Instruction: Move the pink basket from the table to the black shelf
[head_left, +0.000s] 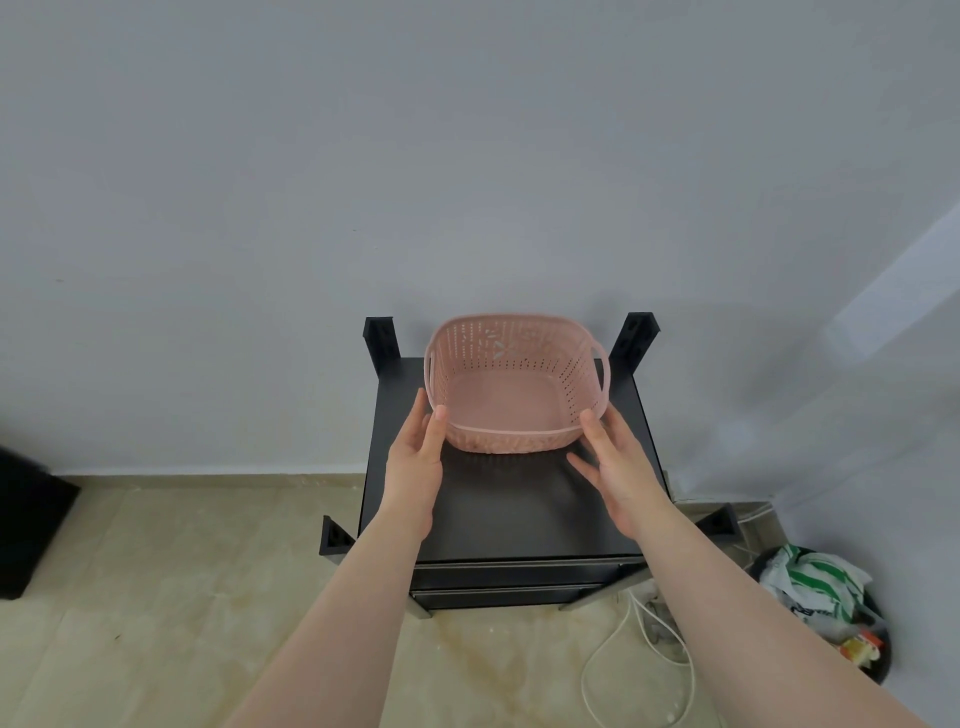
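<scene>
The pink basket (511, 387) on the black shelf (511, 499) looked light, stiff and empty — best held by its side handles; left hand (415, 457) and right hand (615, 457) touched it, fingers spread open.

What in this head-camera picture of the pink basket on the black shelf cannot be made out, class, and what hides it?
- Pink basket: its underside, so whether it fully rests on the black shelf, is hidden by its own walls.
- Left hand and right hand: palms face away, so contact with the basket is unclear.
- Bin: its contents are too small to identify.
</scene>
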